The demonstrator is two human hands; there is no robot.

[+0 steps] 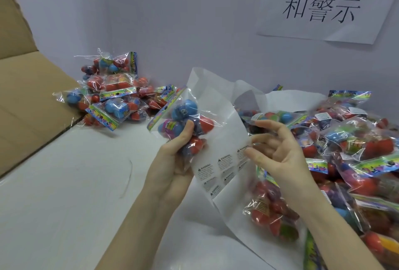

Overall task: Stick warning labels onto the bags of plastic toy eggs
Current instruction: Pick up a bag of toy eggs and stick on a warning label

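Observation:
My left hand (172, 161) grips a clear bag of plastic toy eggs (183, 116) with blue and red eggs inside and a colourful header strip. The same hand also holds the left edge of a white label sheet (224, 140) that stands upright behind the bag. Several small warning labels (224, 161) remain on the sheet's lower part. My right hand (280, 150) is at the sheet's right side, thumb and forefinger pinching a warning label (244, 150) at the edge.
A pile of egg bags (112, 94) lies at the back left beside an open cardboard box flap (32, 88). A bigger heap of bags (349, 150) fills the right side. A paper sign (323, 3) hangs on the wall. The white table (75, 183) stretches at the front left.

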